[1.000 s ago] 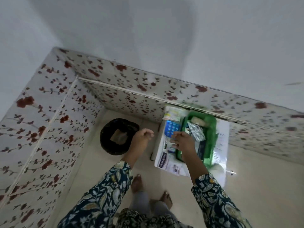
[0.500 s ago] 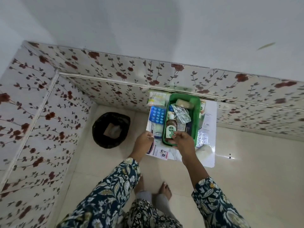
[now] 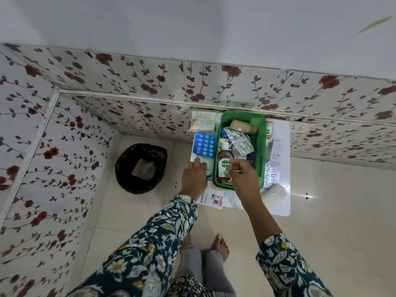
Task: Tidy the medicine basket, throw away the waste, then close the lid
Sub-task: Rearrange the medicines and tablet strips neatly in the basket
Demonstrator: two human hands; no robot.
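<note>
A green medicine basket [image 3: 261, 146] stands on a white board [image 3: 282, 205] against the flowered wall. It holds a brown Dettol bottle [image 3: 223, 160], silver blister strips [image 3: 240, 140] and a beige roll [image 3: 243, 125]. My right hand [image 3: 243, 175] is over the basket's near end, its fingertips pinched on the bottle's label. My left hand [image 3: 194, 177] lies with fingers spread on a white carton [image 3: 209, 162] just left of the basket. Beyond it lies a blue blister pack [image 3: 204, 144].
A black-lined waste bin [image 3: 141, 168] stands on the floor to the left, with some paper inside. A green-white packet [image 3: 202, 121] lies behind the blue pack. Right of the basket are cartons [image 3: 271, 136], a silver strip [image 3: 271, 174] and a white roll [image 3: 276, 192]. My bare feet show below.
The view has swung left and down. The Dettol bottle now shows in the basket under my right hand. My left hand has opened from a fist and settled on the white carton.
</note>
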